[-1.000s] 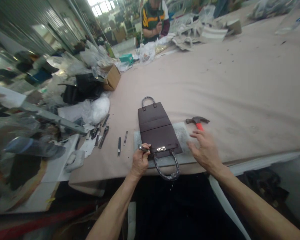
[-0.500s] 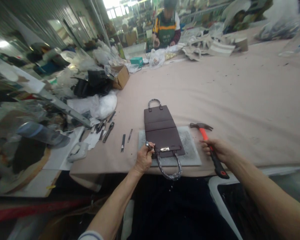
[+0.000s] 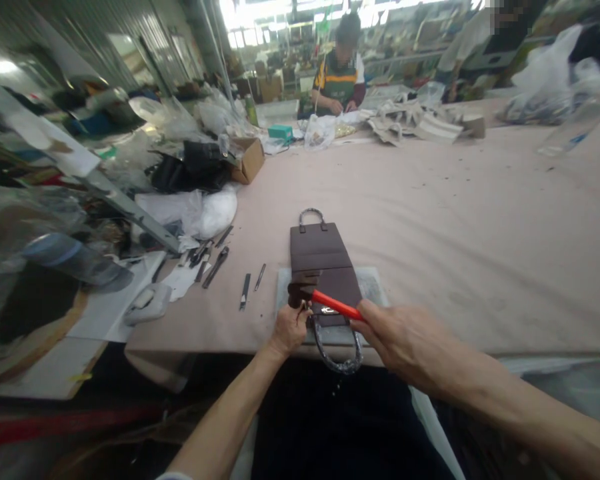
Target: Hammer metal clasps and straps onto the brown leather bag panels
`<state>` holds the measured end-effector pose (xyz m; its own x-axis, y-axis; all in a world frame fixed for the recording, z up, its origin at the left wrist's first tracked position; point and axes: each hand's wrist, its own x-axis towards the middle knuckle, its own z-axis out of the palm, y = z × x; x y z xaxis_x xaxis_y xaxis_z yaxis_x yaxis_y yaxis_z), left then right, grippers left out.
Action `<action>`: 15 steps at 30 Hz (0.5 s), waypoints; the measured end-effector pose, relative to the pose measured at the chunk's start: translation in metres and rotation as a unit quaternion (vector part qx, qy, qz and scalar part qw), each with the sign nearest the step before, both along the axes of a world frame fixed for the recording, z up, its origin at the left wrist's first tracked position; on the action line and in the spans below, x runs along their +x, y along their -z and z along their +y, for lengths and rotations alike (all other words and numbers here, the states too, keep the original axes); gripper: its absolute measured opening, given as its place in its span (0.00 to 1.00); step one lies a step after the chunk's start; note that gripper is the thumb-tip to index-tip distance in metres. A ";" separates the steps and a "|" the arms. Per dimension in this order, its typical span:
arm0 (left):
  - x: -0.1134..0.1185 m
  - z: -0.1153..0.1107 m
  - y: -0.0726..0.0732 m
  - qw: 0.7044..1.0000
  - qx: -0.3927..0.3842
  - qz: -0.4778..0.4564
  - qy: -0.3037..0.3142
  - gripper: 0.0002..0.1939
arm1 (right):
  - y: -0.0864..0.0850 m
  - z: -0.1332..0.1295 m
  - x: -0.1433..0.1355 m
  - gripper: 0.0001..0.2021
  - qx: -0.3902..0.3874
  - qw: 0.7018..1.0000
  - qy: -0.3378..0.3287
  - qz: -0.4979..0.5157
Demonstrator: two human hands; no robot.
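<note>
A dark brown handbag [image 3: 323, 250] lies flat, its lower part on a grey slab [image 3: 375, 283] near the table's front edge. One wrapped handle points away, the other hangs toward me over the edge. My left hand [image 3: 289, 328] is closed at the bag's lower left corner around a small metal tool, now mostly hidden under the hammer head. In my right hand [image 3: 395, 337] is a claw hammer [image 3: 335, 305] with a red shaft. Its blurred head is over my left fingertips; whether it touches the tool cannot be made out.
Several metal tools [image 3: 216, 267] lie to the left, with a knife-like strip [image 3: 245, 292] and a thin rod [image 3: 260, 277] nearer the bag. A cardboard box [image 3: 249, 160] stands behind them. Across the table a person [image 3: 341, 73] works beside plastic bags and scraps [image 3: 415, 123].
My right hand has swung the hammer leftward from beside the slab to above my left hand. The view has shifted slightly, and a second person shows at the upper right.
</note>
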<state>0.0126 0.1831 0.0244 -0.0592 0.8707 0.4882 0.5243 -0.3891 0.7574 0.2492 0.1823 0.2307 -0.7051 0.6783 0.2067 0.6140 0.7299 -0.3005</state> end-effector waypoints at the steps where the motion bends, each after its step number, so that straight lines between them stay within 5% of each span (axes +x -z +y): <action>1: 0.000 0.000 0.000 1.000 0.004 -0.007 -0.001 0.08 | -0.006 0.000 -0.001 0.12 0.012 1.000 0.004 0.026; 5: 0.002 0.000 0.000 0.999 0.012 -0.033 0.002 0.08 | -0.016 -0.002 -0.002 0.09 0.092 0.973 0.083 0.196; 10: 0.001 -0.001 0.000 1.000 0.002 -0.017 -0.003 0.08 | 0.007 0.003 0.007 0.11 0.025 0.999 0.012 -0.015; 15: -0.002 -0.002 0.001 1.000 0.017 -0.020 0.005 0.07 | 0.020 0.021 0.025 0.11 -0.039 0.990 0.138 -0.007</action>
<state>0.0109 0.1814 0.0239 -0.0710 0.8544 0.5148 0.4894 -0.4199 0.7644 0.2741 0.2029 0.2104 -0.4929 0.8590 0.1387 0.7912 0.5088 -0.3393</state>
